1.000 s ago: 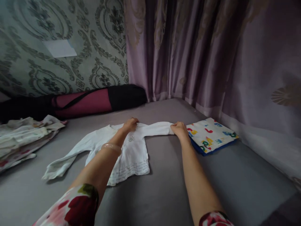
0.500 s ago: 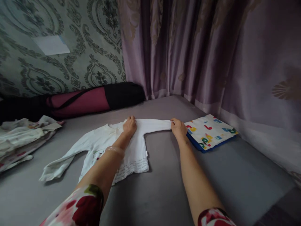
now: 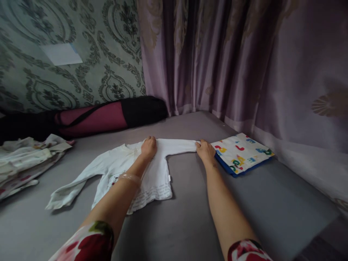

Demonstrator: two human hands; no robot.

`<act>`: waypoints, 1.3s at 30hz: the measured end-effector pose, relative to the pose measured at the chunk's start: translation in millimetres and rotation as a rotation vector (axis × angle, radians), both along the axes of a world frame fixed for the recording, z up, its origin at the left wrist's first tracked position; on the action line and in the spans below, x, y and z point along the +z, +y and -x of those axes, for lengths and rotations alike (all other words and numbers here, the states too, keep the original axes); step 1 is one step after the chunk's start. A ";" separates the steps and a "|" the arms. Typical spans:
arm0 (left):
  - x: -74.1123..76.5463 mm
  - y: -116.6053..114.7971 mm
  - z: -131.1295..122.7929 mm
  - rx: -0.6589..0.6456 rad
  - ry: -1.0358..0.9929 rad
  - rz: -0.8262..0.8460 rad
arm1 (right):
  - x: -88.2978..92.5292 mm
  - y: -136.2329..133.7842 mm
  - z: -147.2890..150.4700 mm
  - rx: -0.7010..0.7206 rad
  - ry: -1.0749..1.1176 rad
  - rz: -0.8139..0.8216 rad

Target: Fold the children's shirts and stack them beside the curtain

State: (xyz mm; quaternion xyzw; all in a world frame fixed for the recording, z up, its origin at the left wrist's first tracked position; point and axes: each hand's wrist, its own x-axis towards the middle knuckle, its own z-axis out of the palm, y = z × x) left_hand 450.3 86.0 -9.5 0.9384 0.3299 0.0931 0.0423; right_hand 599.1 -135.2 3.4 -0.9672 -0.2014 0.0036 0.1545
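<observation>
A small white long-sleeved shirt (image 3: 160, 174) lies spread on the grey bed sheet (image 3: 187, 203). My left hand (image 3: 149, 146) is closed on its shoulder, near the neckline. The cuff of the outstretched right-side sleeve is pinched in my right hand (image 3: 205, 150), just left of a folded white cloth with colourful letters (image 3: 240, 150) that has blue beneath it. The shirt's other sleeve lies loosely bent toward the lower left. My left forearm hides part of the printed front.
A heap of light-coloured clothes (image 3: 27, 159) lies at the left edge. Along the patterned wall rests a long black and dark pink bag (image 3: 108, 117). Purple curtains (image 3: 201, 58) hang at the back and right.
Both hands keep their hold on the shirt. My right hand has shifted very slightly left and down with the cuff; the shirt otherwise lies nearly the same.
</observation>
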 end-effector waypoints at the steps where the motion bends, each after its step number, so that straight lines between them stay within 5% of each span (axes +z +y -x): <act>1: -1.6 1.9 2.1 -0.033 -0.002 -0.018 | 0.0 0.3 -0.6 0.004 0.005 0.000; 9: -32.5 2.4 9.8 -0.250 -0.228 -0.095 | -0.4 6.9 -0.8 -0.008 -0.080 -0.182; 14: -42.9 -0.3 8.7 -0.230 -0.242 -0.141 | -1.5 15.7 -1.1 0.003 0.008 -0.371; 19: -39.6 -6.0 7.9 -0.165 -0.131 -0.115 | -11.7 12.6 -10.1 0.176 -0.020 -0.448; 39: -21.5 -20.4 7.9 -0.099 0.015 0.034 | -17.6 10.8 -11.5 0.102 -0.172 -0.034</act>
